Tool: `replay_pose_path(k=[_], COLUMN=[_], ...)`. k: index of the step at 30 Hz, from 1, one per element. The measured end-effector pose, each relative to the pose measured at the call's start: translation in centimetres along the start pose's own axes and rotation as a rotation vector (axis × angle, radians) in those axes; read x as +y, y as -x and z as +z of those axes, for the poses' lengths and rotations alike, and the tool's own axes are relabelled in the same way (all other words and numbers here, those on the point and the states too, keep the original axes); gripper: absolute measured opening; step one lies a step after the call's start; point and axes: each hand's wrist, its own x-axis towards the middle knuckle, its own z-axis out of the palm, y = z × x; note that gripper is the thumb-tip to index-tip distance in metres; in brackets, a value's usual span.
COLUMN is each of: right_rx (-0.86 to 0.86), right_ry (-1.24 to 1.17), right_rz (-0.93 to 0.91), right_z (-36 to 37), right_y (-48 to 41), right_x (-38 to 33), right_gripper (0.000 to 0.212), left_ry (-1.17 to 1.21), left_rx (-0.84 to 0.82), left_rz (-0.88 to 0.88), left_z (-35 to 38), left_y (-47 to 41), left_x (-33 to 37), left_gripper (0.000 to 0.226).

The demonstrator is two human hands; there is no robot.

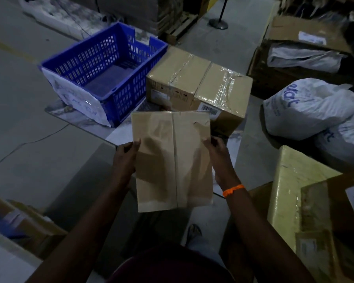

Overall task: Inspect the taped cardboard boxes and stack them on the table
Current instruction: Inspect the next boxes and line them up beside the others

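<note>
Table point(119, 135): barcode-labelled box point(223, 92); left hand point(125, 158), right hand point(217, 154) grip taped box point(172, 160).

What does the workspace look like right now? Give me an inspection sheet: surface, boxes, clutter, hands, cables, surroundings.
Surface: marbled table top, dimly lit.
Job's things: flat taped box held above the table's near edge; left taped box and right taped box side by side on the table, none stacked.
Clutter: blue crate on the table, nothing seen inside.
Grippers: left hand grips the flat box's left edge; right hand grips its right edge.
Cables: thin cable on the floor, left.
Surroundings: white sacks, yellow wrapped parcel, right.
</note>
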Motion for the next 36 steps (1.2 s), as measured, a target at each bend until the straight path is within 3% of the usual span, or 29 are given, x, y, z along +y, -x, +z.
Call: replay_pose_path(k=[3, 7, 10, 14, 15, 18, 22, 24, 26, 28, 30, 32, 36], right_rx=[0.085, 0.108, 0.107, 0.209, 0.227, 0.243, 0.245, 0.251, 0.255, 0.268, 0.276, 0.304, 0.381], right_ry=[-0.059, -0.043, -0.111, -0.244, -0.254, -0.29, -0.277, -0.268, -0.253, -0.25, -0.256, -0.261, -0.243], right_rz=[-0.096, -0.218, -0.163, -0.027, -0.006, 0.038, 0.044, 0.036, 0.031, 0.035, 0.052, 0.054, 0.002], right_z=[-0.3, -1.9, -2.9, -3.9, -4.2, -5.4, -6.5, -6.7, -6.6, -6.5, -6.5, -6.6, -7.6], right_y=[1.1, 2.1, 2.7, 4.2, 4.5, 5.0, 5.5, 5.4, 5.4, 5.3, 5.5, 5.5, 5.9], right_x=[-2.3, -4.5, -4.8, -3.4, -2.8, -0.9, 0.7, 1.2, 1.4, 1.8, 1.8, 1.6, -0.4], right_gripper=[0.035, 0.021, 0.038, 0.042, 0.048, 0.096, 0.097, 0.112, 0.118, 0.111, 0.092, 0.061, 0.038], left_ry=[0.15, 0.303, 0.263, 0.26, 0.254, 0.194, 0.091, 0.052, 0.003, -0.025, -0.031, -0.04, -0.012], left_rx=[-0.042, -0.049, -0.052, -0.104, -0.127, -0.179, -0.221, -0.245, -0.283, -0.29, -0.284, -0.295, -0.348], left_rz=[0.082, 0.143, 0.146, 0.072, 0.053, 0.028, 0.043, 0.058, 0.052, 0.029, 0.02, 0.01, -0.012], left_z=[0.4, 1.3, 2.2, 4.1, 4.4, 4.9, 5.1, 4.9, 4.7, 4.5, 4.5, 4.8, 6.4], left_y=[1.4, 1.9, 2.2, 5.0, 5.5, 6.5, 6.6, 6.2, 5.9, 5.7, 5.6, 5.7, 6.0], left_x=[2.5, 4.8, 4.7, 3.5, 2.7, 1.4, 1.3, 1.5, 1.8, 2.2, 2.5, 2.8, 3.0], left_gripper=[0.083, 0.066, 0.038, 0.043, 0.043, 0.046, 0.045, 0.044, 0.059, 0.078, 0.082, 0.08, 0.058])
